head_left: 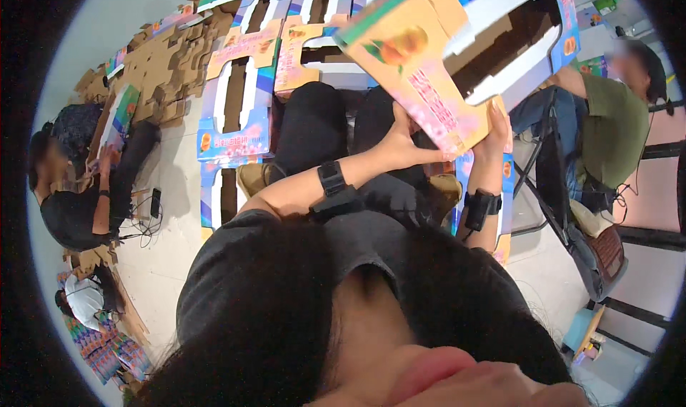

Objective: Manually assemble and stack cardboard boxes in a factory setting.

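Observation:
In front of me, tilted, is a printed fruit carton in orange, blue, purple and green, with a long white-edged opening in its top. My left hand grips its near lower corner, thumb and fingers spread around the edge. My right hand is closed on the near right edge, with fingertips over the printed panel. Dark bands are strapped round both wrists. The carton's far end runs out past the top of the view.
Similar cartons stand in rows ahead and beside my legs. Flattened brown cardboard lies at far left. One person sits at left holding a carton; another sits at right near a folding chair. A third person is at lower left.

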`<state>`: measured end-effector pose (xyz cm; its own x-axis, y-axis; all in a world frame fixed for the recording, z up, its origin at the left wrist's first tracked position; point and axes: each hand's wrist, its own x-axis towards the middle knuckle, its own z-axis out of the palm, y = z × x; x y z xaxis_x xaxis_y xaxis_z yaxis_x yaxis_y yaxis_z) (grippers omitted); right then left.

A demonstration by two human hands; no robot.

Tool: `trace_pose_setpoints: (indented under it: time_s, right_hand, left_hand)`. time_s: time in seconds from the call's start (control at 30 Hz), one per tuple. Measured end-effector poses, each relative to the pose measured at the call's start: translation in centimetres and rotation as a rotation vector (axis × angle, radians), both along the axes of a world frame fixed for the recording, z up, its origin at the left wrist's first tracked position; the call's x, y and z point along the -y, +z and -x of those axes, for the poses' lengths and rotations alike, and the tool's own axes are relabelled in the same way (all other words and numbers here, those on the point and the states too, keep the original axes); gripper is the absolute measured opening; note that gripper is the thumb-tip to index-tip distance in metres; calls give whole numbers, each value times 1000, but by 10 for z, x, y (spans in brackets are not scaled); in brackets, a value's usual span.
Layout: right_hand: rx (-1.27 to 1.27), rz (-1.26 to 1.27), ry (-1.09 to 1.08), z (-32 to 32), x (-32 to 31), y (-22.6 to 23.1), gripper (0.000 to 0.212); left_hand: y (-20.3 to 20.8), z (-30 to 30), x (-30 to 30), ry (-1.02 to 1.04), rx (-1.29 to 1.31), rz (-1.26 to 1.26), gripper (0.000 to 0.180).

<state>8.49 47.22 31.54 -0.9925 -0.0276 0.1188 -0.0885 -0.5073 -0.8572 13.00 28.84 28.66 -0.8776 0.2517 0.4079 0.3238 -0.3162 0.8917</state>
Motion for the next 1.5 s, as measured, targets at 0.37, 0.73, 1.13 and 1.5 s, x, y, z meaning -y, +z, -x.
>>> trace_pose_setpoints:
  time_s: [0.37,0.73,1.13,1.5]
  right_hand:
    - [347,-129,-164,-9,-105,-59,45]
    - [297,-164,176,-18,-56,-54,65]
    - [145,-155,426,-9,3,1,71]
    - [308,-213,-4,8,-47,-11,55]
  left_hand:
    - [-42,38,32,-25,264,-85,72]
    - [2,-17,123,-124,466,78,104]
    - [-16,-53,167,-62,768,-288,71]
    - [35,32,71,-24,566,-139,72]
